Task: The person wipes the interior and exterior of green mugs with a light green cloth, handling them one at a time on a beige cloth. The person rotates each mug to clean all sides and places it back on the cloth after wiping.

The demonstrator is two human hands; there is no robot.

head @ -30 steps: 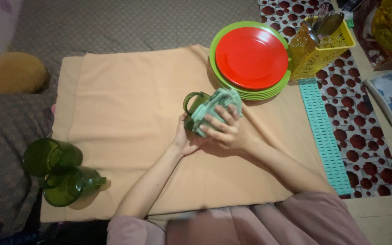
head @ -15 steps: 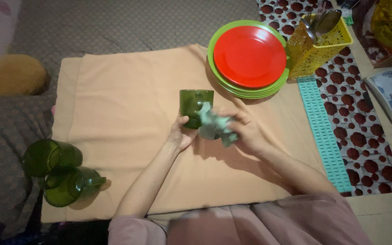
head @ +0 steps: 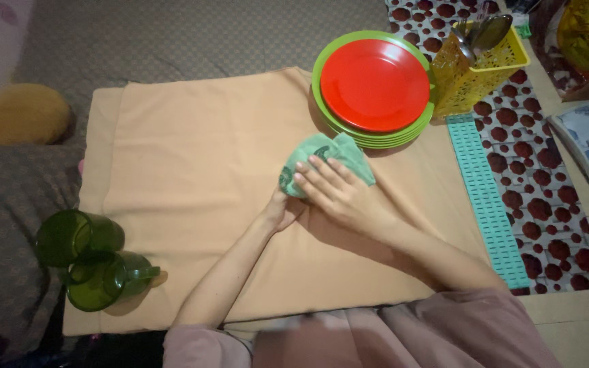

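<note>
While the left hand (head: 282,210) steadies the mug (head: 285,178) — mostly hidden — right hand (head: 339,194) presses cloth (head: 328,151).

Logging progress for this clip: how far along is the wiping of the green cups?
Two green cups lie at the peach cloth's left edge; whether they are wiped cannot be told. In hand: the left hand holds a third cup while the right hand presses a green rag over it. The plates and the yellow basket of spoons sit apart, untouched.

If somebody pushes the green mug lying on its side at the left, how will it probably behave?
The green mug lies on its side, so it may roll slightly, though its handle should stop it. It touches the other mug and would probably nudge it. It looks like light plastic.
</note>
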